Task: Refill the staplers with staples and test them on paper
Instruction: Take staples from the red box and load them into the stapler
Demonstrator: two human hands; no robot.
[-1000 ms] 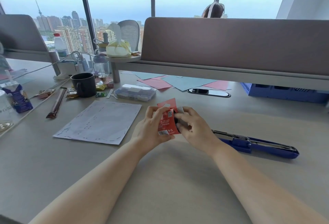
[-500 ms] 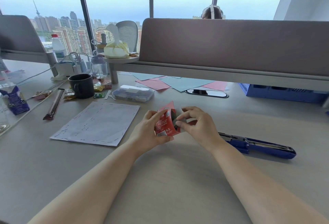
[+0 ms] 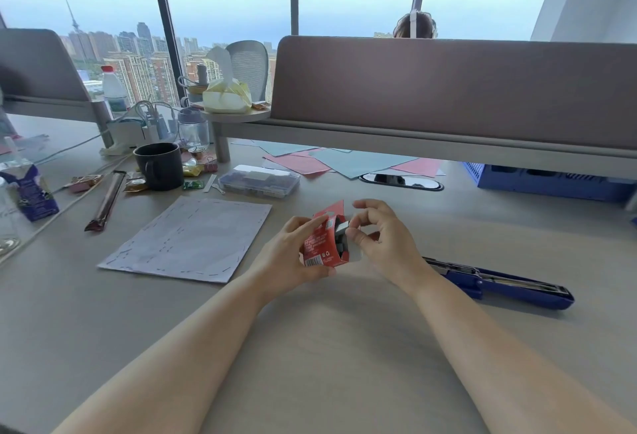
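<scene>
Red staple box (image 3: 322, 244): held just above the desk, in front of the body, open end turned to the right, flap standing up at the top.
Left hand (image 3: 293, 256): wrapped round the closed side of the box, thumb on the near face, fingers behind.
Right hand (image 3: 382, 242): thumb and forefinger pinched on a grey block at the mouth of the box; remaining fingers loosely curled above.
Grey block (image 3: 342, 228): probably a strip of staples, too blurred to confirm; partly inside the box, partly out.
Blue stapler (image 3: 499, 283): lying flat on the desk to the right, beyond the right forearm, opened out full length with the metal rail uppermost; apart from both hands.
White paper sheet (image 3: 193, 237): flat on the desk, left of the left hand, edges dotted with short dark marks; untouched.
Desk (image 3: 327, 347): pale wood-grain surface beneath both forearms.
Clear plastic case (image 3: 258, 180): beyond the sheet, near its far corner.
Black mug (image 3: 160, 165): left of the case, among small wrappers.
Pink and pale-blue sheets (image 3: 344, 163): spread at the back, under the padded partition (image 3: 448, 89).
Blue crate (image 3: 551, 182): far right, below the partition.
</scene>
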